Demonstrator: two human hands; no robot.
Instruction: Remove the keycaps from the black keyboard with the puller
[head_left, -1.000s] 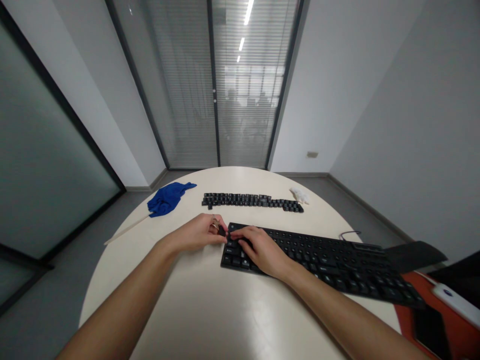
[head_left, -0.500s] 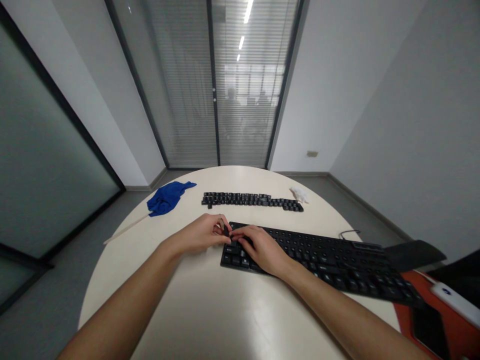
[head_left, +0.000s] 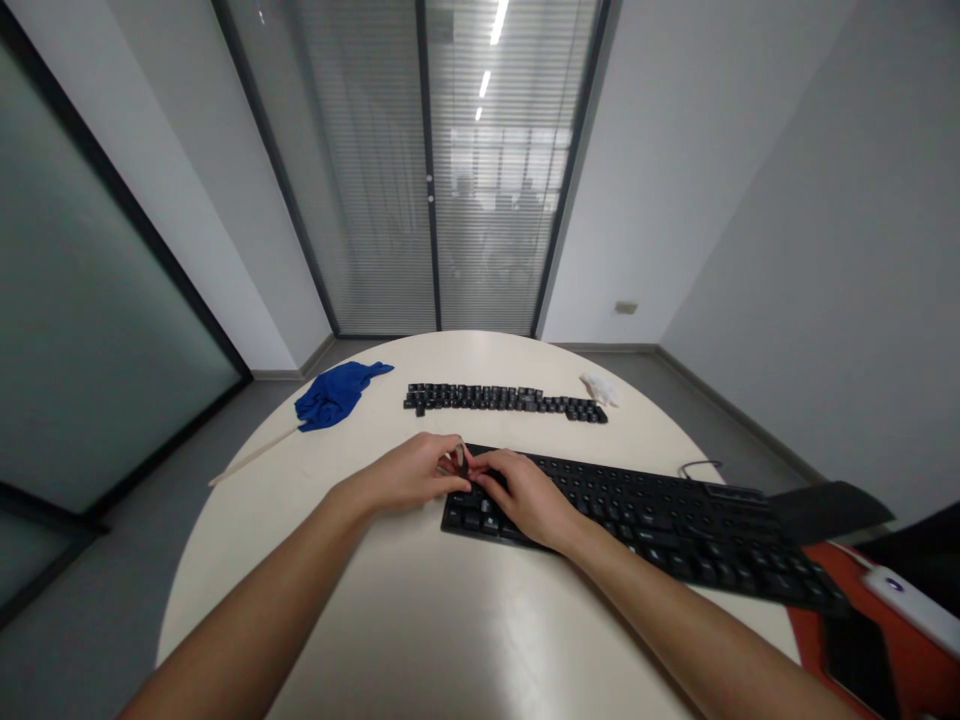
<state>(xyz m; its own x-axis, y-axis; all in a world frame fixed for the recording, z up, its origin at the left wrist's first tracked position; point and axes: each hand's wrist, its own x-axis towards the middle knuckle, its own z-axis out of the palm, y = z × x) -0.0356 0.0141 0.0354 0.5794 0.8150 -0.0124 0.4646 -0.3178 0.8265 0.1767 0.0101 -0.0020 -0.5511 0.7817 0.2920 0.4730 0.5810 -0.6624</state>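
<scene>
A black keyboard [head_left: 660,520] lies aslant across the right of the table, many of its key positions bare of caps. Over its left end, my left hand [head_left: 420,470] is pinched closed around a small dark piece with a paler curved edge, too small to name. My right hand [head_left: 529,495] rests on the keyboard, thumb and fingers drawn together close to the left fingertips. What lies between the right fingertips is hidden. Beyond both hands, loose black keycaps [head_left: 487,398] stand in rows on the table.
A blue cloth [head_left: 337,395] with a pale stick [head_left: 251,458] lies at the table's left edge. White crumpled material [head_left: 598,389] sits at the far right. Beside the table's right edge are a dark phone [head_left: 859,660] and a white power strip [head_left: 911,605] on a red surface.
My left hand has shifted slightly right and turned, bringing its pinched fingertips against those of my right hand. The right hand has barely moved.
</scene>
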